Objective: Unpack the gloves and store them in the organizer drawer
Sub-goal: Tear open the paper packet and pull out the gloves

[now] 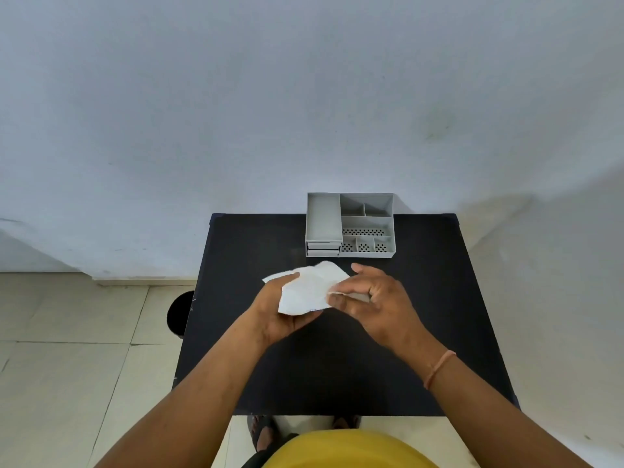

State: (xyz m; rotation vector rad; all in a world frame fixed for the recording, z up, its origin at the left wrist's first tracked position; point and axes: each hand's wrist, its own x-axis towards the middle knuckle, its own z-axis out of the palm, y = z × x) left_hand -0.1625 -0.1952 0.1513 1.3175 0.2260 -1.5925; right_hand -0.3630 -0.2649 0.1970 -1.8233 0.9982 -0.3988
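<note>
A white paper glove packet (309, 287) is held above the middle of the black table (439, 315). My left hand (280, 309) cups it from below and the left, thumb on its top edge. My right hand (374, 298) pinches the packet's right edge between thumb and fingers. The gloves themselves are hidden inside the packet. A grey desk organizer (349, 224) stands at the table's far edge, with open compartments on top and two small drawers (322, 248) at its front left, both pushed in.
A white wall rises right behind the table. A black round bin (180, 312) stands on the tiled floor at the table's left side. My feet in sandals show under the near edge.
</note>
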